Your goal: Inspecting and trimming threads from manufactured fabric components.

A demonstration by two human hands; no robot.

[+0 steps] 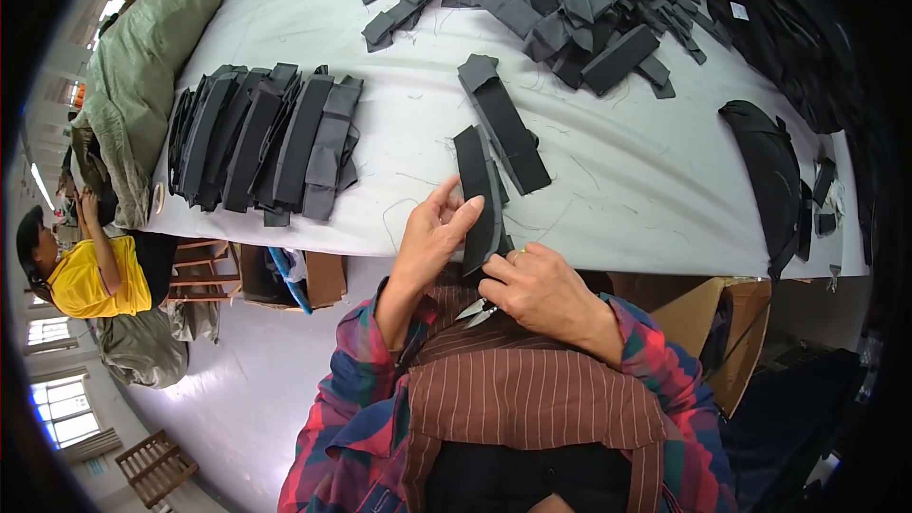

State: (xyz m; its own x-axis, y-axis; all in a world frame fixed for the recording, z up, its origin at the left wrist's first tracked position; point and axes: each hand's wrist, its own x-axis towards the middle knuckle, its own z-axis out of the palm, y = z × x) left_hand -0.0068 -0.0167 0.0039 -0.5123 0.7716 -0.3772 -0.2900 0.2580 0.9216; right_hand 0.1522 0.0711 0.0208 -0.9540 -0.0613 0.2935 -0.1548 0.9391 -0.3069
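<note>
A black fabric strip [480,195] with a folded grey edge slants over the near edge of the table in front of me. My left hand [437,233] pinches its left side, thumb on top. At its lower end is my right hand [543,293], closed, with fingertips against the fabric. Silver blades of thread snips [477,312] stick out below the right hand's fingers; their handles are hidden in the palm. Just beyond lies another black fabric strip [505,123], partly beside the held one.
A row of stacked black strips [261,142] lies at left, and a loose heap [560,0] at the far side. Loose threads litter the white-covered table [646,199]. A black bag-like piece [763,166] rests at right. A person in yellow [100,275] is at far left.
</note>
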